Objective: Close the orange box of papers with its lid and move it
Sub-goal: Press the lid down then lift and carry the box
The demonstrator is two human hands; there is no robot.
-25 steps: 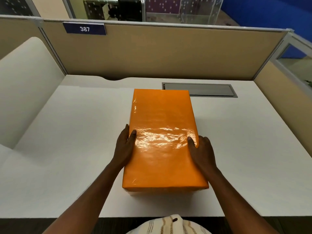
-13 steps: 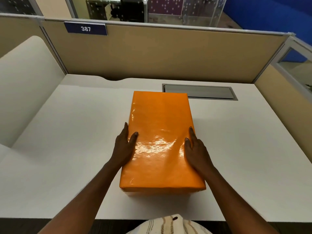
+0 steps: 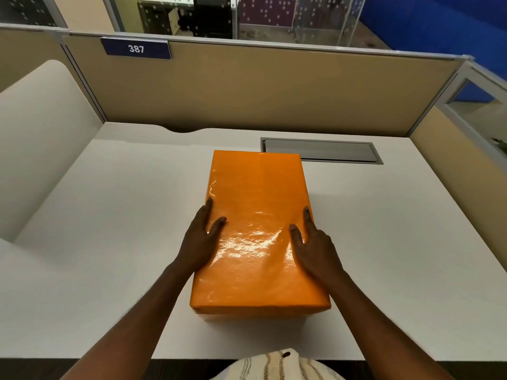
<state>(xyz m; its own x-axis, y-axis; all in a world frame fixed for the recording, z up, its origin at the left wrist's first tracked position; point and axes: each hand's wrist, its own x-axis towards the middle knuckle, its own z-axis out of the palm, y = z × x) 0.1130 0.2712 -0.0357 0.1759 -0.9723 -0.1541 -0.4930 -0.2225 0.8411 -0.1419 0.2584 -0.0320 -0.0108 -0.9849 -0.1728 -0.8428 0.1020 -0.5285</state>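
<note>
Office cubicle, white laminate counter [image 3: 109, 242] walled in by tan fabric partition panels [image 3: 247, 91]; a blue plate reading 387 [image 3: 135, 48] hangs on the back panel at upper left. Grey rectangular cable hatch [image 3: 337, 151] sits flush in the counter toward the back, right of centre. A glossy orange rectangular box [image 3: 258, 215], lid on and shut, stands mid-counter with its long axis running away from the person; its far right corner overlaps the near left end of the hatch in this view. Shiny wrap on the lid, glare patch near the middle.

Left hand [image 3: 201, 238] lies flat along the box's left edge, thumb on top of the lid, fingers extended along the side. Right hand [image 3: 312, 246] mirrors it on the right edge, thumb and index finger on top. Both hands press in on the box from opposite sides, spread apart by its width, palms roughly at mid-length. Box bottom rests on the counter, near end short of the counter's front edge. Striped cream cloth [image 3: 277, 366] shows at the bottom of the frame.
</note>
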